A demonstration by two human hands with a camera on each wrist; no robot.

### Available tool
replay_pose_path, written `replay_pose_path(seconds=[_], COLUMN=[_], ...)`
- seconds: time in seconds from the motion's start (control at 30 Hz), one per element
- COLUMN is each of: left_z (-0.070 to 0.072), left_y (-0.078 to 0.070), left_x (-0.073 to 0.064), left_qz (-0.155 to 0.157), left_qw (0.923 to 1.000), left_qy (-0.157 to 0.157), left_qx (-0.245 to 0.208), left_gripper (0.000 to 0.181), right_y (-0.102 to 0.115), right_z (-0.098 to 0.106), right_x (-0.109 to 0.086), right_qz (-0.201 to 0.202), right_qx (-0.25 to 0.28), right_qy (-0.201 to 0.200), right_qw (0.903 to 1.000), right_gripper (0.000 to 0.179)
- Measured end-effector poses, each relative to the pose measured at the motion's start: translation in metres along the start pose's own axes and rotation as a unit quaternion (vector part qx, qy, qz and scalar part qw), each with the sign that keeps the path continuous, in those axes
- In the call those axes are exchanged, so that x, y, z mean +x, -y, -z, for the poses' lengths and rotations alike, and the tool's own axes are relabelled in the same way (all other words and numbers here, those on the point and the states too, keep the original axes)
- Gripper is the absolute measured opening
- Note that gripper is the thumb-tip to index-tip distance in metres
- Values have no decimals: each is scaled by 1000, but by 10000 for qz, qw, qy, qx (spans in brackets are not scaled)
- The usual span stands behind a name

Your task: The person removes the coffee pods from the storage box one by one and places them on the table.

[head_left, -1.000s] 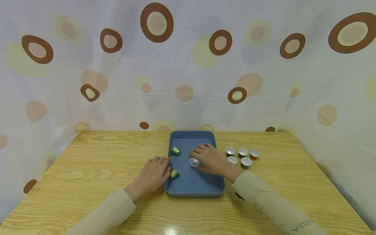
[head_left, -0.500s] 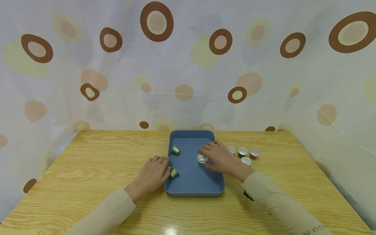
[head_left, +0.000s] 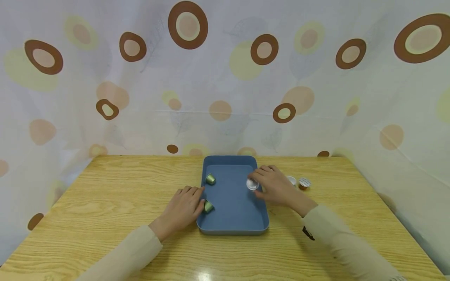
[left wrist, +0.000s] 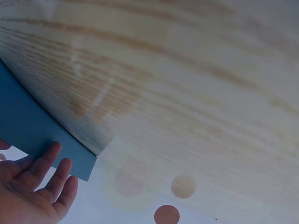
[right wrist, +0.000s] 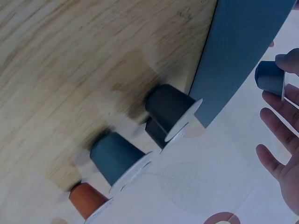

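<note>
My right hand (head_left: 277, 185) pinches a coffee capsule (head_left: 252, 184) between thumb and fingers, over the right side of the blue tray (head_left: 230, 230). In the right wrist view this coffee capsule (right wrist: 271, 77) has a dark bluish body, and the other fingers are spread. On the tray's left edge rests my left hand (head_left: 183, 207), its fingers fairly straight against the wall, as the left wrist view also shows. Two green coffee capsules lie tipped inside the tray: one capsule (head_left: 210, 179) farther back, the other capsule (head_left: 208, 207) beside the left thumb.
Right of the tray, several coffee capsules stand lid up on the wooden table (head_left: 140, 175); my right hand hides some in the head view. An orange-brown capsule (head_left: 304, 183) and a dark capsule (right wrist: 170, 109) are among them. A patterned cloth (head_left: 225, 78) hangs behind.
My right hand has moved right and slightly back with the coffee capsule, from the tray's middle to its right wall. The left hand has stayed put.
</note>
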State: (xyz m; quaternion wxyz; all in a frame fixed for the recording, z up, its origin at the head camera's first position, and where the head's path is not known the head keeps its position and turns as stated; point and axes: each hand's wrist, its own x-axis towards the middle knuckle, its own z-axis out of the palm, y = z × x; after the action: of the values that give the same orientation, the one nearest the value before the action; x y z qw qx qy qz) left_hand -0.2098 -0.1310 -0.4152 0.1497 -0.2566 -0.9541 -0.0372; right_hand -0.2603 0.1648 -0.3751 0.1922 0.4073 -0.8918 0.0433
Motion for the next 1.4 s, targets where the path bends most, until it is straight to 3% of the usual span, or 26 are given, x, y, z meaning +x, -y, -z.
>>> replay_pose_path(seconds=[0.57,0.83,1.4], left_z=[-1,0,1], left_y=[1,1,1], left_x=[0,0,0], left_qz=[15,-22,-79], left_qw=[10000,10000,9999], left_qy=[-1,-16,-98], left_qx=[-42,-10,81], left_gripper=[41,41,41], right_y=[-20,-28,-50], right_z=[14,15,17], right_x=[-19,-33,-66], right_qz=[-293,-600,-917], right_qx=[-83,-152,-157], right_qy=[-193,-48,-221], right_qw=[9994,9981,9954], right_gripper=[31,35,30])
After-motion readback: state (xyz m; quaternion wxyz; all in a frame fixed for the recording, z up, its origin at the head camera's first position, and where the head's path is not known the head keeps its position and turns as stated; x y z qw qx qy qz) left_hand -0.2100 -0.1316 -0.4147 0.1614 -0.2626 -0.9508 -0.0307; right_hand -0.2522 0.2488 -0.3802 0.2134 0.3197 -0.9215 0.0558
